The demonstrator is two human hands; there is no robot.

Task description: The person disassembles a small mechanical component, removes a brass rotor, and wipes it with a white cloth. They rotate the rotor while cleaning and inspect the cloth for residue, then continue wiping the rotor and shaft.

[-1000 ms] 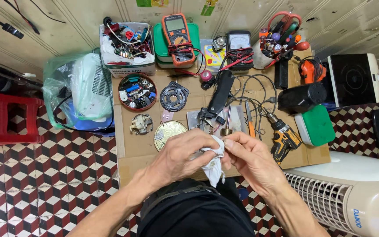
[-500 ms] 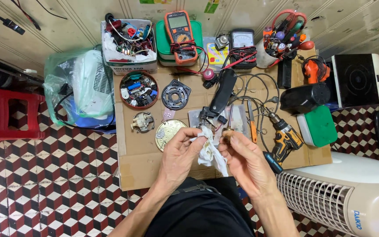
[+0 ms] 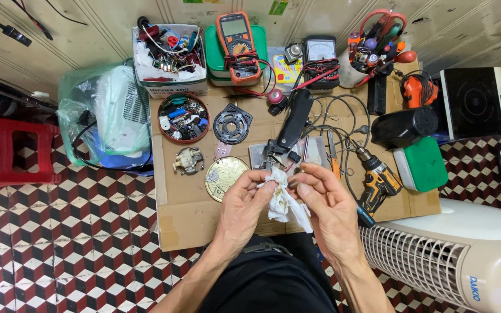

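- A crumpled, stained white cloth (image 3: 282, 200) sits low in the centre of the frame, pinched between both hands above the cardboard sheet (image 3: 189, 217) on the floor
- The left hand (image 3: 244, 203) is curled shut on the cloth's upper edge; the right hand (image 3: 326, 203) closes on its other side, fingertips pressing a small dark part I cannot make out
- Wiping well likely means firm fingertip pressure and turning to a clean fold
- Just beyond lie a round brass-coloured disc (image 3: 225, 177), a black ringed plate (image 3: 232, 123) and a yellow-black cordless drill (image 3: 378, 182) to the right
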